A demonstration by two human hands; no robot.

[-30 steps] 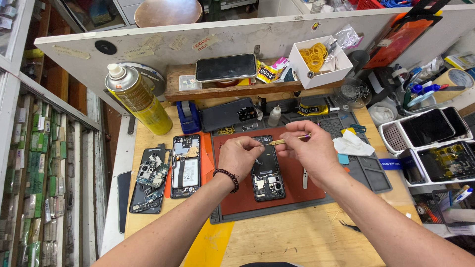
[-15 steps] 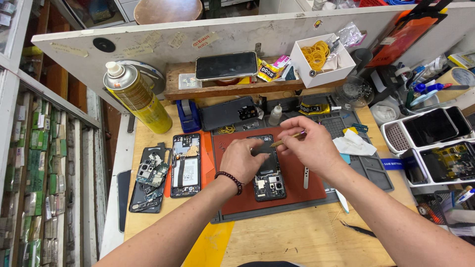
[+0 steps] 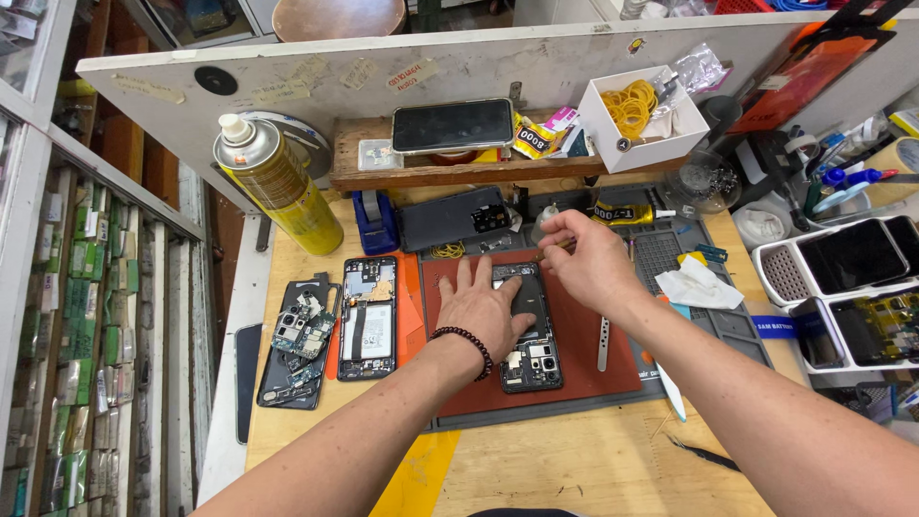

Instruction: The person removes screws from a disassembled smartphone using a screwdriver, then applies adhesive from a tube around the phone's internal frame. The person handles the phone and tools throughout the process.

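An opened black phone [image 3: 529,352] lies on a red-brown work mat [image 3: 593,359] in the middle of the bench. My left hand [image 3: 486,306] rests flat on the phone's upper half with fingers spread, pressing it down. My right hand [image 3: 586,258] hovers over the phone's top end, fingers pinched on a thin wooden-handled tool [image 3: 555,247] whose tip points at the phone's top edge.
Two other opened phones [image 3: 368,316] [image 3: 299,337] lie left of the mat. A yellow spray can [image 3: 278,184] stands at back left, a blue tape dispenser [image 3: 377,220] beside it. Tweezers [image 3: 603,343] lie on the mat; white trays with phones [image 3: 847,287] sit right.
My left hand has opened and flattened onto the phone. My right hand has shifted up toward the phone's top end with the tool. The view has moved a little closer.
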